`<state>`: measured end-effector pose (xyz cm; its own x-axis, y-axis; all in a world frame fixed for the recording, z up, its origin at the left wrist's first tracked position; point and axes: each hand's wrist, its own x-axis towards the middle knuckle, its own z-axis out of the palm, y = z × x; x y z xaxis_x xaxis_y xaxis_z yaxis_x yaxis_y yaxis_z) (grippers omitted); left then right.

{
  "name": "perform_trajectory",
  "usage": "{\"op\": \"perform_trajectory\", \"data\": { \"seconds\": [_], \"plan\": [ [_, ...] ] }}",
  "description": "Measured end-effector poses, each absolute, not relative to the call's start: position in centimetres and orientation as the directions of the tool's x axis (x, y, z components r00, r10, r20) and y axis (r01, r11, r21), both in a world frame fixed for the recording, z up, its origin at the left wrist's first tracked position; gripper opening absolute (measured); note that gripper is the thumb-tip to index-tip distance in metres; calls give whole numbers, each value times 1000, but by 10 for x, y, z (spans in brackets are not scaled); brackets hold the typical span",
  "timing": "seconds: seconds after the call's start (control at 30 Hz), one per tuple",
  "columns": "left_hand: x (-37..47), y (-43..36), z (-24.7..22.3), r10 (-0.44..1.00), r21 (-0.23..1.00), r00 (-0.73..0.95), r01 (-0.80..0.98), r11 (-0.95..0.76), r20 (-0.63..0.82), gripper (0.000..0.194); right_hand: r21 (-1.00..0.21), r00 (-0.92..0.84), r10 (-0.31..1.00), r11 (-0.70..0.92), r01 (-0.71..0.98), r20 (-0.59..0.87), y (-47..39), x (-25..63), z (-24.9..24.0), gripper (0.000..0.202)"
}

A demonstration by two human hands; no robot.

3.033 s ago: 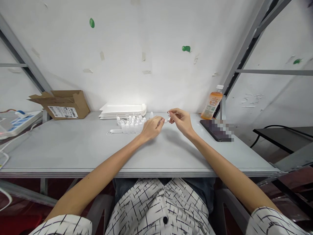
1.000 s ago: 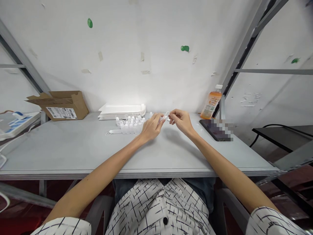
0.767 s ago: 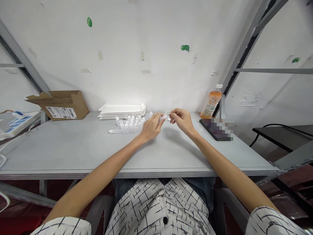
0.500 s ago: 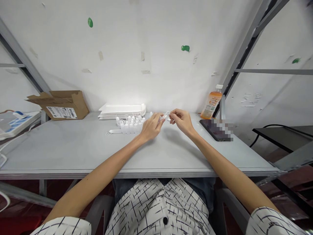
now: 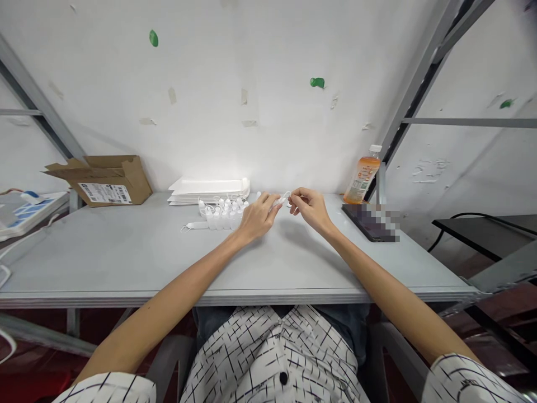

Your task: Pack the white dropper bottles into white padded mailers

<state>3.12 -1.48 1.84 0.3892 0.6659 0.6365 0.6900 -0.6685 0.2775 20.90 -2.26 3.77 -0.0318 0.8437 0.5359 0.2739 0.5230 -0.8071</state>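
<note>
The clustered bottles (image 5: 223, 219) stand between box (image 5: 138, 178) and phone (image 5: 361, 219).

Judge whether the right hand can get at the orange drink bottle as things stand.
Probably yes: the right hand has only tabletop visible between it and the orange drink bottle, though that hand is busy at a small white item.

the small bottles (image 5: 223, 219) look smooth plastic, the box (image 5: 140, 180) matt cardboard.

Left hand (image 5: 259, 215) and right hand (image 5: 310, 206) close together, fingers (image 5: 299, 193) curled
</note>
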Motion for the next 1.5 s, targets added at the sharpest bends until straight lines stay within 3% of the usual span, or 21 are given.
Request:
{"op": "perform_trajectory", "data": {
  "seconds": [0.4,0.77,1.1,1.5],
  "plan": [
    [30,-13,16,657,282,396,675,-682,641,28,-808,-120,842,539,239,526,-21,211,35,22],
    [30,-8,14,562,298,415,546,-783,716,22,-792,-214,820,570,220,531,-18,218,32,35],
    [32,-9,11,535,295,404,520,-802,742,19,-734,-208,785,620,277,584,-22,214,29,37],
    [24,-4,20,619,332,384,591,-735,685,28,-702,-222,785,617,355,578,-20,226,48,32]
  ]
}}
